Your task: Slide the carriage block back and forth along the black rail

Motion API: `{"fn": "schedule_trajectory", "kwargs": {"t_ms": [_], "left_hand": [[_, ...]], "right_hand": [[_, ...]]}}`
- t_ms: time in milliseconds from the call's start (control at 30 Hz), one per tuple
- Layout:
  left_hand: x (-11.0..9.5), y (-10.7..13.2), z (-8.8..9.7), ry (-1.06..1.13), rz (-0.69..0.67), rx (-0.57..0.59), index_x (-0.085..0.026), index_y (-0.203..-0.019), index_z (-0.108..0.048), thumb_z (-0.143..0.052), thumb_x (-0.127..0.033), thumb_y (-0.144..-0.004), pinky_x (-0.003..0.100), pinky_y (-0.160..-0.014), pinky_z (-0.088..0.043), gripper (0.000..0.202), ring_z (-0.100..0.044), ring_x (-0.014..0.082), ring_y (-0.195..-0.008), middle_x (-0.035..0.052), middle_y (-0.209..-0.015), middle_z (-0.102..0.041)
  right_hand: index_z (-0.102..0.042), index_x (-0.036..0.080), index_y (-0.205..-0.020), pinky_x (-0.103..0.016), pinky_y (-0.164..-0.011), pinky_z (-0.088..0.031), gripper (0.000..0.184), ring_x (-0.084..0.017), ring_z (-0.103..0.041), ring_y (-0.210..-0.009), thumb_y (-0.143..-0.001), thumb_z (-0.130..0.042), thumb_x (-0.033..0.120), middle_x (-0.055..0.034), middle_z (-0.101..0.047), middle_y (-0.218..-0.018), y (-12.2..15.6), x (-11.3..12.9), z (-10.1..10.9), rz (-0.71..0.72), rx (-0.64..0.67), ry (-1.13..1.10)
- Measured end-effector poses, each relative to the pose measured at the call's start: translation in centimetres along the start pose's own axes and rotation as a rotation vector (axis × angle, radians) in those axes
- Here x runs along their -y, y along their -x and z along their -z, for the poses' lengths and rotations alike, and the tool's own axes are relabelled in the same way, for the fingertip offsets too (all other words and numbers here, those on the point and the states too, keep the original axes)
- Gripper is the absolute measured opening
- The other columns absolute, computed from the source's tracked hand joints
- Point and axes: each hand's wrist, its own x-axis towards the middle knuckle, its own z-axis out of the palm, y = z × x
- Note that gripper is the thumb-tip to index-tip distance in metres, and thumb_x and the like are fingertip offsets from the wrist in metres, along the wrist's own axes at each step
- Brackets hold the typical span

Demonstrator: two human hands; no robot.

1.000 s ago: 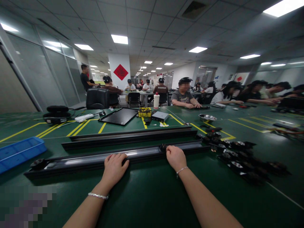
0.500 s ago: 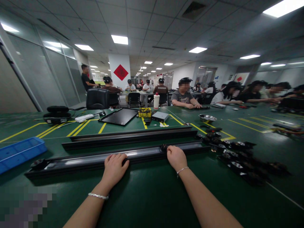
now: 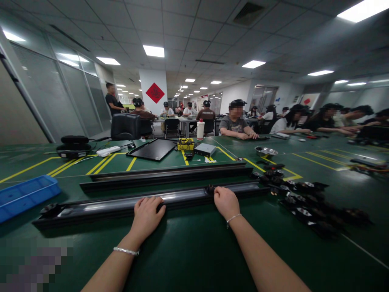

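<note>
A long black rail (image 3: 100, 206) with a shiny inner channel lies across the green table (image 3: 194, 251) in front of me. My left hand (image 3: 146, 215) rests on its near edge at the middle, fingers curled over the rim. My right hand (image 3: 225, 201) grips the rail further right, fingers folded over it beside a small black fitting (image 3: 209, 188) seated in the channel. A second black rail (image 3: 164, 175) lies parallel just behind. Another black fitting (image 3: 48, 209) sits at the near rail's left end.
Several black fittings (image 3: 306, 207) are strewn to the right. A blue tray (image 3: 26, 194) stands at the left edge. Behind the rails are a black flat panel (image 3: 153, 149), a yellow box (image 3: 185, 143), a metal bowl (image 3: 265, 151) and stacked headsets (image 3: 73, 146). Other people sit at the tables beyond.
</note>
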Motion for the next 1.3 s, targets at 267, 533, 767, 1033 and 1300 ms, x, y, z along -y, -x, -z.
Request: {"fn": "schedule_trajectory", "kwargs": {"t_ms": [267, 533, 767, 1033, 1300], "left_hand": [[0.0, 0.0, -0.1, -0.005, -0.001, -0.003, -0.027, -0.088, -0.058, -0.039, -0.037, -0.080, 0.040, -0.093, -0.025, 0.023, -0.052, 0.0181, -0.092, -0.0004, -0.093, -0.065], [0.1, -0.1, -0.4, -0.017, -0.017, -0.029, -0.026, -0.088, -0.058, -0.040, -0.038, -0.080, 0.040, -0.092, -0.026, 0.023, -0.053, 0.0181, -0.091, -0.0009, -0.092, -0.065], [0.2, 0.0, -0.3, -0.011, -0.014, -0.030, -0.027, -0.088, -0.058, -0.040, -0.038, -0.080, 0.040, -0.092, -0.025, 0.022, -0.053, 0.0182, -0.092, -0.0013, -0.091, -0.065], [0.1, 0.0, -0.2, -0.003, -0.004, -0.009, -0.026, -0.089, -0.058, -0.040, -0.037, -0.080, 0.040, -0.093, -0.024, 0.023, -0.052, 0.0178, -0.092, -0.0007, -0.093, -0.064], [0.1, -0.1, -0.3, -0.005, -0.004, -0.017, -0.027, -0.089, -0.058, -0.040, -0.037, -0.080, 0.040, -0.094, -0.024, 0.023, -0.052, 0.0178, -0.093, -0.0005, -0.094, -0.065]], "right_hand": [[-0.061, 0.020, -0.069, -0.024, -0.067, -0.030, 0.023, -0.013, -0.052, -0.070, -0.077, -0.039, 0.015, -0.0017, -0.063, -0.073, -0.1, -0.1, 0.1, 0.003, 0.001, 0.049], [-0.062, 0.020, -0.071, -0.026, -0.070, -0.030, 0.024, -0.014, -0.053, -0.073, -0.078, -0.040, 0.017, -0.0017, -0.064, -0.075, -0.1, -0.3, 0.1, -0.017, -0.020, 0.072], [-0.062, 0.020, -0.069, -0.026, -0.069, -0.031, 0.026, -0.014, -0.052, -0.073, -0.078, -0.039, 0.015, -0.0019, -0.064, -0.075, -0.1, -0.3, 0.4, -0.053, 0.018, 0.044], [-0.064, 0.021, -0.071, -0.025, -0.069, -0.031, 0.024, -0.014, -0.052, -0.074, -0.077, -0.041, 0.014, -0.0017, -0.065, -0.077, -0.3, -0.7, 0.1, -0.054, 0.009, 0.077], [-0.064, 0.021, -0.070, -0.025, -0.068, -0.031, 0.025, -0.014, -0.053, -0.075, -0.076, -0.040, 0.015, -0.0021, -0.064, -0.077, -0.4, -1.2, 0.3, -0.064, 0.002, 0.063]]}}
